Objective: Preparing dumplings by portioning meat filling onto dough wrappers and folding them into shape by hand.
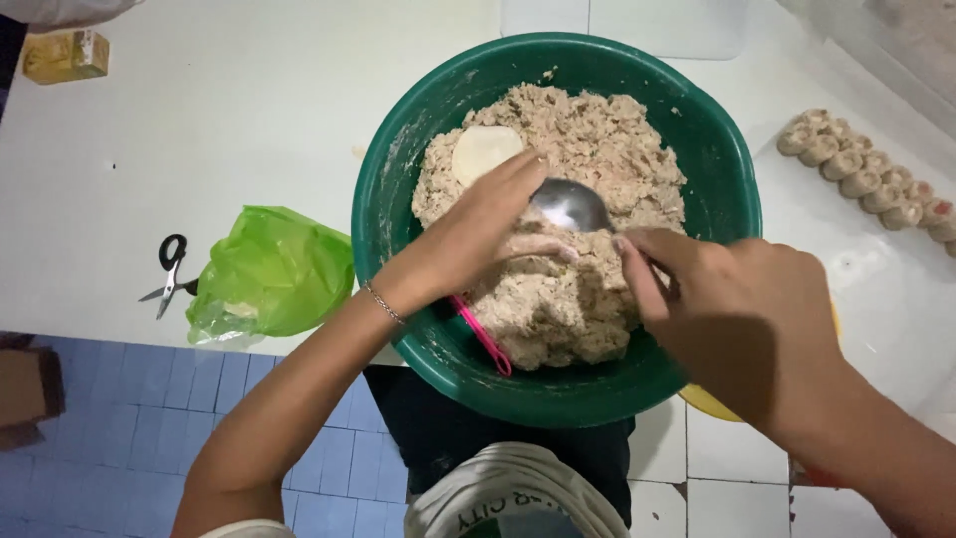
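The person's left hand (478, 234) reaches into the large round green plastic bowl (717, 179) with a thin round pale dough wrapper (484, 151) lying across its fingers (518, 179), which are held loosely together and slightly cupped under it. The right hand (737, 309) has its fingers pinched around the handle of a shiny metal spoon (570, 204), whose bowl rests on the coarse beige minced filling (578, 289) heaped in the middle of the green bowl. A pink plastic stick (483, 339) leans inside the near wall. To do this scoop well, a modest, level spoonful seems wise, set in the wrapper's centre. On the white tabletop (249, 110) lie a crumpled green plastic bag (274, 269) and black-handled scissors (169, 274) to the left, and a row of finished dumplings (866, 169) at far right.
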